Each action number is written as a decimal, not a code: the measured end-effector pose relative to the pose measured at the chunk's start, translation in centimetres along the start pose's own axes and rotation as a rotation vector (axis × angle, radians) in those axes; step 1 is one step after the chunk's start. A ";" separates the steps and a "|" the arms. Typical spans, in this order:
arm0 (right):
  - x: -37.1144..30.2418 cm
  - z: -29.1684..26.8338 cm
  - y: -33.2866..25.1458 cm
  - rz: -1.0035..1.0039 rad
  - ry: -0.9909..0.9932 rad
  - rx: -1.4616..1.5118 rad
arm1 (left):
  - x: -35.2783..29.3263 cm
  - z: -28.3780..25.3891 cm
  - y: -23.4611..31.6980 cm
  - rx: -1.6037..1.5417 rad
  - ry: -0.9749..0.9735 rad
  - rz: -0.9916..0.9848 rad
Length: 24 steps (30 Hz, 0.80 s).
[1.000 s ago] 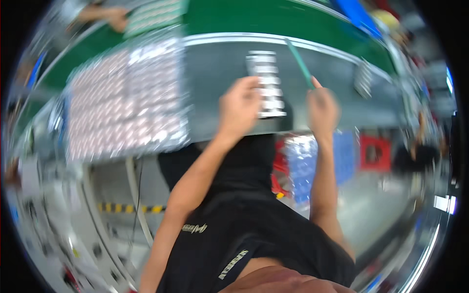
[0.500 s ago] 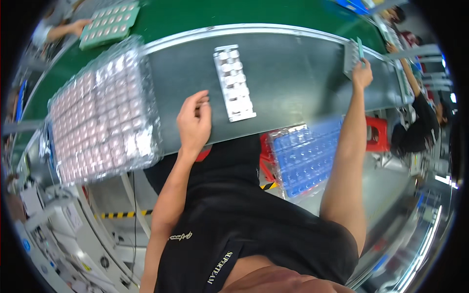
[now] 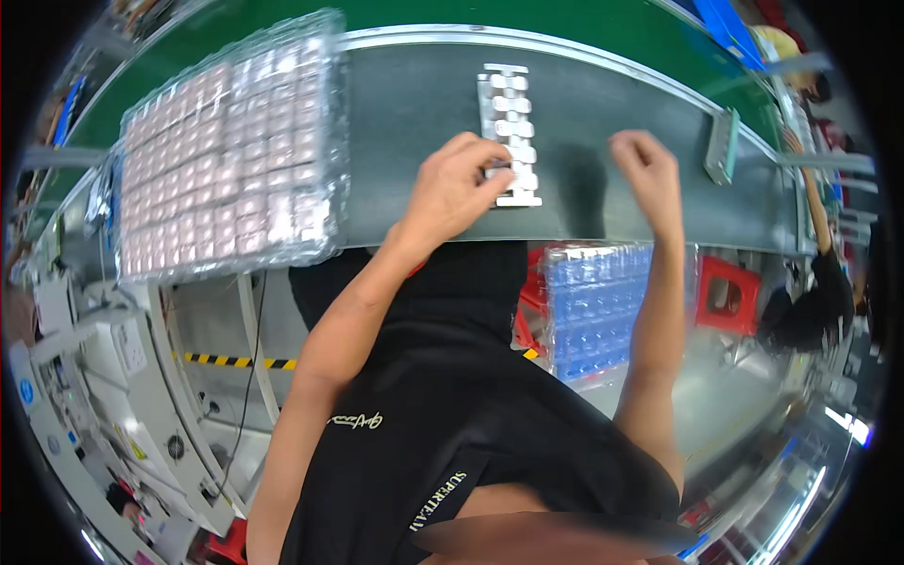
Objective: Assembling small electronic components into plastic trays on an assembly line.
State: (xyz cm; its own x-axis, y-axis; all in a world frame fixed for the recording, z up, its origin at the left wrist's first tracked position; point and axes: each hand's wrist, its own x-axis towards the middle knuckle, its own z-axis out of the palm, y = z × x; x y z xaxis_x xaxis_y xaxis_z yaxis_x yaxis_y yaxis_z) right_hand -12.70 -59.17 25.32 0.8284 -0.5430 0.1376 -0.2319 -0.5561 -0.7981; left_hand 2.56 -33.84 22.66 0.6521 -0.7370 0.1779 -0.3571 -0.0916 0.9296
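Note:
A narrow silver rack (image 3: 511,118) holding a row of small white, shiny pieces lies lengthwise away from me on the dark bench. At its near end, my left hand (image 3: 459,188) has bent fingers and thumb drawn together over the rack's left edge; whatever is between the fingertips is hidden. My right hand (image 3: 650,174) hovers above the bench to the right of the rack, fingers curled in, with nothing showing in them. Farther right, beyond that hand, a slim green-and-grey piece (image 3: 723,146) stands near the bench's far edge.
A large clear plastic tray (image 3: 235,155) with rows of pinkish cells covers the left side of the dark bench (image 3: 405,113). A green belt (image 3: 565,21) runs behind a metal rail. Below the bench at right are a blue tray in clear plastic (image 3: 598,306) and a red stool (image 3: 727,297).
My right hand has let go of the green-and-grey piece and come back left. My left hand has moved right and forward onto the rack. The view has shifted, and the far-left person's green panel is gone.

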 end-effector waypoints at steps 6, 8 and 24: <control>-3.0 7.0 -4.6 0.129 -0.268 0.034 | -0.1 1.3 -0.6 0.209 -0.043 0.118; -2.9 7.1 -4.7 0.126 -0.282 0.029 | 0.1 1.0 0.2 0.214 -0.104 0.054; -0.3 4.2 -10.0 0.012 -0.130 -0.171 | -3.2 -12.3 2.4 0.354 0.294 0.123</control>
State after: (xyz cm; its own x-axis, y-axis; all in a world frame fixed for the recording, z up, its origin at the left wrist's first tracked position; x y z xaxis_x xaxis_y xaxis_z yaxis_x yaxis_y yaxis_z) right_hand -8.48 -50.84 30.79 0.8813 -0.4706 0.0428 -0.3162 -0.6547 -0.6866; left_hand 7.89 -23.48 28.29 0.7337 -0.5408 0.4113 -0.6164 -0.2752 0.7378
